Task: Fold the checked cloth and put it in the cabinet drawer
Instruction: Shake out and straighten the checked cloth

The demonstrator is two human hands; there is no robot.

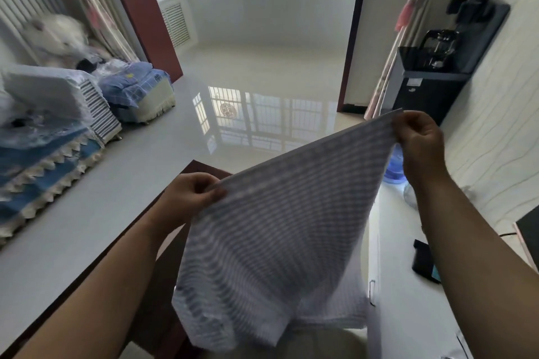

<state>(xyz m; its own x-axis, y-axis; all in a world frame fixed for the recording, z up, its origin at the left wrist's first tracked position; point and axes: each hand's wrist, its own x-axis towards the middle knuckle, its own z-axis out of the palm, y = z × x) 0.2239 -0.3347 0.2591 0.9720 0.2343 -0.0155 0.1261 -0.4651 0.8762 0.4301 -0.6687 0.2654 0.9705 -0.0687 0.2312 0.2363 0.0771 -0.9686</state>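
Checked cloth [271, 230] hangs mid-frame, top corners pinched by left hand [189, 198] and right hand [420, 140], held apart. Folding apparently unfinished; no drawer identifiable, stowing outstanding.

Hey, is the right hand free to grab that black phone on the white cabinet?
Probably not yet. The right hand is pinching a corner of the cloth, raised well above the phone. Nothing blocks the way, but the hand would have to let go first.

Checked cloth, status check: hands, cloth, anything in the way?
Left hand and right hand each pinch a top corner. Checked cloth hangs spread in the air, not yet folded. No drawer visible; nothing blocking.
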